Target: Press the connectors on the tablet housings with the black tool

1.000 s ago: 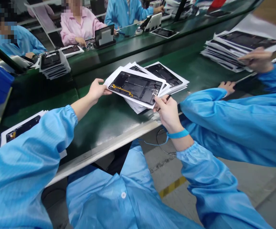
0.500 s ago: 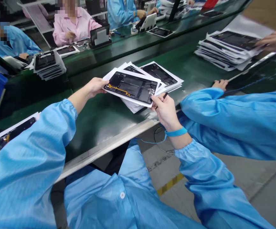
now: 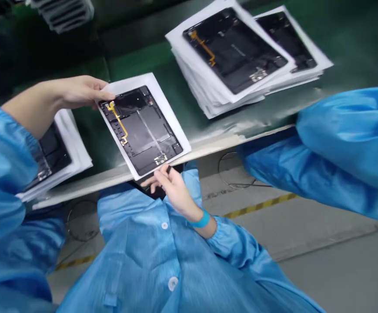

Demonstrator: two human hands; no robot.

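My left hand [image 3: 81, 91] is closed on the upper left corner of a white sheet with a tablet housing [image 3: 143, 130] on it, thumb on top. The housing is black, with an orange flex cable along its left side and a small metal part at its lower end. It is tilted, held over the bench's front edge. My right hand [image 3: 177, 191] is at its lower edge, thumb by the sheet, fingers curled below. A thin dark stick-like tool [image 3: 169, 169] shows between those fingers; most of it is hidden.
On the right of the green bench [image 3: 120, 65] lies a stack of housings on white sheets [image 3: 237, 52]. Another stack [image 3: 78, 161] sits at the left, partly behind my sleeve. A co-worker's blue sleeve [image 3: 348, 113] reaches in from the right. A pale strip [image 3: 221, 145] edges the bench.
The housing has come off the right-hand stack, leftward and nearer my body, and has turned. Both hands moved with it. My view has tipped down.
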